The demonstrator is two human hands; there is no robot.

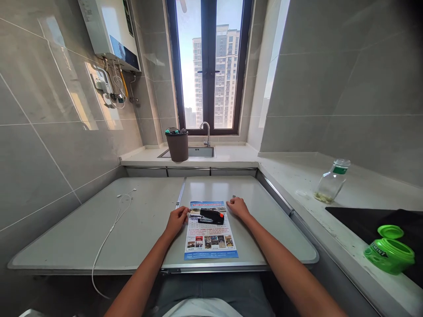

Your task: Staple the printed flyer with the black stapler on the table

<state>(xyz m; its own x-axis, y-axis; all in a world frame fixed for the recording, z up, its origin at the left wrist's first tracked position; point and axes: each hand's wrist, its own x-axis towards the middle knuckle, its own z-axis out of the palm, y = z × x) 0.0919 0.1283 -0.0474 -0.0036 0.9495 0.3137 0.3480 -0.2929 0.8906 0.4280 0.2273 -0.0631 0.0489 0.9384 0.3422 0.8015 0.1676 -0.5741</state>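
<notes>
A printed flyer [211, 241] with blue bands and small photos lies flat on the folding table. Across its upper half rests a black stapler [212, 216] with a red part at its right end. My left hand [177, 221] is closed at the flyer's left edge, its fingertips close to the paper. Beside the upper right corner, my right hand [238, 208] is closed with the fingers curled in. What either hand holds, if anything, is hidden. Just beyond the right hand is a small dark item [234, 196], too small to name.
A white cable [112, 226] runs across the left of the folding table [72, 233] and over its front edge. Behind stand a brown bin [177, 146] and a sink [201, 152]. On the right counter are a glass bottle [332, 181] and an open green mint container [390, 254].
</notes>
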